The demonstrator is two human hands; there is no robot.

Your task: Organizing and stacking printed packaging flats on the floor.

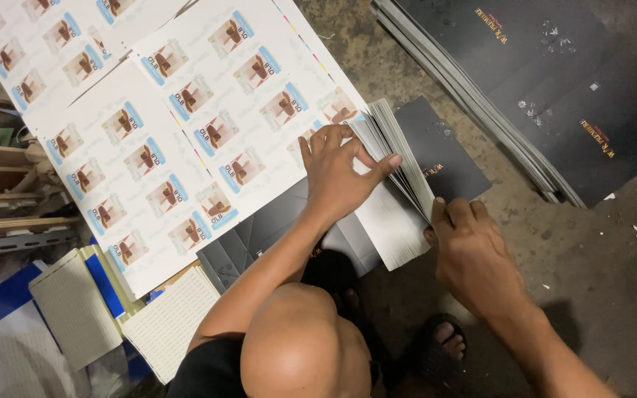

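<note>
The left hand [337, 173] presses flat on a fanned stack of dark cards [396, 158], thumb parting its edges, while the right hand [473, 250] just below pinches the stack's lower corner; this looks like mid-count, and the next move needs one sheet separated cleanly.

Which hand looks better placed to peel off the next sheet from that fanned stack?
Probably the left hand: its fingertips lie on the fanned sheets of the stack. The right hand grips the stack's lower edge, steadying it.
</note>
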